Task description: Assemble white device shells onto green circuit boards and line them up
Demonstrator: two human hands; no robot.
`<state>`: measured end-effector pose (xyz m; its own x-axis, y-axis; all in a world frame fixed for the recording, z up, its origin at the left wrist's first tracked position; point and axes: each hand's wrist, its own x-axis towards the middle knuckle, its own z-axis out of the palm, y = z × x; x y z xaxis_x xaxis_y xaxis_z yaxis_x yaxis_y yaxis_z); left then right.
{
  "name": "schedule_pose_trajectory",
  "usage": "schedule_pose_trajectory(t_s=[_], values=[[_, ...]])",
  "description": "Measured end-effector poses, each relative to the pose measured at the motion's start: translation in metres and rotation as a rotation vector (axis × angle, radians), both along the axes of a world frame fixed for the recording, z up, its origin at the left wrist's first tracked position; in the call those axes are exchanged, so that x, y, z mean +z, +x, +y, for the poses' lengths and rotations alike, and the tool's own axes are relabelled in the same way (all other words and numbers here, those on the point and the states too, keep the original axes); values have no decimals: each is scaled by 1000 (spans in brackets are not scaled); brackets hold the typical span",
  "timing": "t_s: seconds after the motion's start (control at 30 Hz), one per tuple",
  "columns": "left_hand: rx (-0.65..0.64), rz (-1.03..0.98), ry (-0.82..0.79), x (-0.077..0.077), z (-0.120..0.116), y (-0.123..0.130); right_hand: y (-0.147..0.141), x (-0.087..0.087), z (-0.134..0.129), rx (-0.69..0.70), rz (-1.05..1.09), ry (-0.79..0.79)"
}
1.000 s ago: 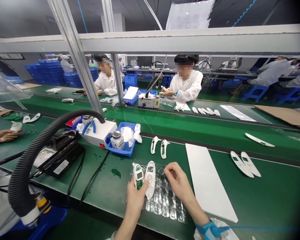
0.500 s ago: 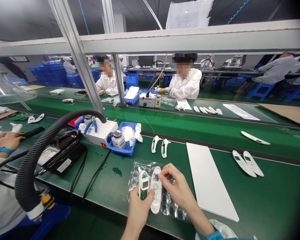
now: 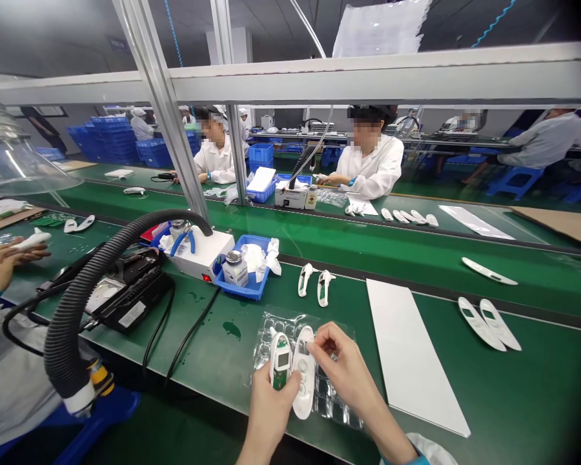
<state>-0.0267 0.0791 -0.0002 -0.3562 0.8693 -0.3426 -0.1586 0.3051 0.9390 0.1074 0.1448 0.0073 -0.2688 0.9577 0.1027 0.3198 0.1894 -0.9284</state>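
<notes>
Clamping a white plastic housing (image 3: pixel 281 358) in the left hand (image 3: pixel 271 410) while the right hand (image 3: pixel 341 361) is pinching a white cover (image 3: pixel 304 381) above a clear blister tray (image 3: pixel 275 329).

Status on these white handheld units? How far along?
Looks done: two white units lie on the green belt, seemingly closed. In hand: the left hand holds an open housing with green board and display, over a clear blister tray; the right hand has its fingertips on a white shell beside it, not yet closed. Left: two loose white shells lie past the white sheet.
</notes>
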Motion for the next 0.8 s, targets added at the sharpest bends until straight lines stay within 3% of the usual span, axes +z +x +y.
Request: schedule_pose_trajectory(t_s=[0.13,0.27,0.4,0.53,0.63,0.8], values=[[5,-8,11,2,-3,-1,-3,-2,-9,25,56,-155],[-12,10,75,4,-13,-8,-13,0,-20,4,106,-181],[16,-24,58,-4,-33,-18,-37,-5,-47,26,335,-340],[210,2,92,-21,-62,-27,-68,-22,-81,133,416,-413],[396,-131,123,-35,-83,-46,-96,-35,-94,227,392,-516],[794,-458,154,-52,-119,-125,-185,-54,-106,484,442,-748]])
